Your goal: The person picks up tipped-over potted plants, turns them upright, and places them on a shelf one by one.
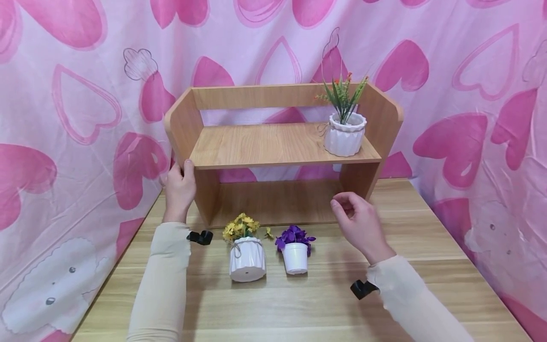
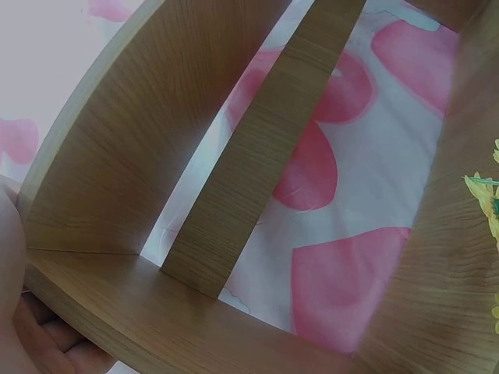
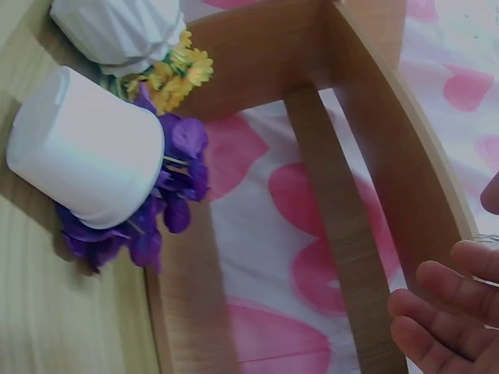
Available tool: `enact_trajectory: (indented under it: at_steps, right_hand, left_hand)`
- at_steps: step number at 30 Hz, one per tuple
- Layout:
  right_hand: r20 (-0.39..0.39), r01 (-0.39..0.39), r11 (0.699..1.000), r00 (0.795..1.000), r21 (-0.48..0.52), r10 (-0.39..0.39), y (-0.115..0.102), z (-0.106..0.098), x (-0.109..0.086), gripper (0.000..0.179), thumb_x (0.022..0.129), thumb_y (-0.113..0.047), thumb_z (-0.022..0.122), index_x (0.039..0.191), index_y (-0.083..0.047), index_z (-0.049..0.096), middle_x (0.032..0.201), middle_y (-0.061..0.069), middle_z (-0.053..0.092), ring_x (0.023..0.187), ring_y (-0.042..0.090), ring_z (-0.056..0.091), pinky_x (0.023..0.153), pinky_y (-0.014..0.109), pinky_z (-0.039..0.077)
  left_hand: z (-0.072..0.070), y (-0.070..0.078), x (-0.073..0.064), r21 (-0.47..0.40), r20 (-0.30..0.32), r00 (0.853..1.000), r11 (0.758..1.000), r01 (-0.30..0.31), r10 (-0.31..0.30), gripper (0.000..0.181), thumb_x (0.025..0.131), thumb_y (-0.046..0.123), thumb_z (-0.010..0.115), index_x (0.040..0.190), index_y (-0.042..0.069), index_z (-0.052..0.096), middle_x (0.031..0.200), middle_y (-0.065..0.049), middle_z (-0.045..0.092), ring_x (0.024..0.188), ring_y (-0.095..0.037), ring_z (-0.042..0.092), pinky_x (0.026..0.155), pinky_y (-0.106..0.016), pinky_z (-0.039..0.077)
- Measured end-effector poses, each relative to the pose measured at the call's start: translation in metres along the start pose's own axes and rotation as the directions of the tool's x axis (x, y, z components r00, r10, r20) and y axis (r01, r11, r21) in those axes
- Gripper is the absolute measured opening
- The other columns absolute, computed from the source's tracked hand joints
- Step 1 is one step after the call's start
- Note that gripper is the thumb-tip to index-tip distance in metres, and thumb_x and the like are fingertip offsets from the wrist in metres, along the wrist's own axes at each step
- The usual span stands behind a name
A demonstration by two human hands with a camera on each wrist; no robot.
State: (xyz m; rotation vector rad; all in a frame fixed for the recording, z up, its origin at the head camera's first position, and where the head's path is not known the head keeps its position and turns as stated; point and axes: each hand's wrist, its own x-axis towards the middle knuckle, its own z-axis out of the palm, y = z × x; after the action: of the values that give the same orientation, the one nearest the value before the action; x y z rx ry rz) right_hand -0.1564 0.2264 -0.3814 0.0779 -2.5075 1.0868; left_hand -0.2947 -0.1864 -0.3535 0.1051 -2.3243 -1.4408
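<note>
A two-tier wooden shelf (image 1: pixel 256 145) stands on the table. My left hand (image 1: pixel 179 190) grips the edge of its left side panel; in the left wrist view the fingers (image 2: pixel 58 343) wrap behind that panel (image 2: pixel 148 304). In front of the right side, my right hand (image 1: pixel 361 223) hangs with fingers loosely curled and holds nothing. A white ribbed pot (image 1: pixel 345 135) with green leaves and orange-red flowers sits at the right of the upper tier. Before the shelf lie a white pot (image 1: pixel 248 260) of yellow flowers and a smaller white pot (image 1: pixel 296 259) of purple flowers, both tipped backward.
The wood-grain table (image 1: pixel 282 308) extends in front of the shelf and to both sides. Behind and beside it hangs a pink curtain (image 1: pixel 141 28) with heart prints. Black wrist-camera mounts (image 1: pixel 200 237) stick out from the sleeves.
</note>
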Motion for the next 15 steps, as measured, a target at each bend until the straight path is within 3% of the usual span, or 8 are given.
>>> enact_trajectory:
  at_steps: [15]
  right_hand:
    - [0.119,-0.13,0.991,0.985,0.033,0.126,0.01,0.026,-0.022,0.027,0.109,-0.032,0.064,0.124,-0.011,0.072,0.112,0.008,0.074,0.101,0.023,0.066,0.086,0.027,0.058]
  left_hand:
    - [0.0,0.0,0.0,-0.003,0.013,1.0,1.0,0.015,-0.015,0.073,0.11,0.058,0.037,0.165,0.011,0.044,0.168,-0.016,0.048,0.151,-0.038,0.051,0.129,-0.058,0.037]
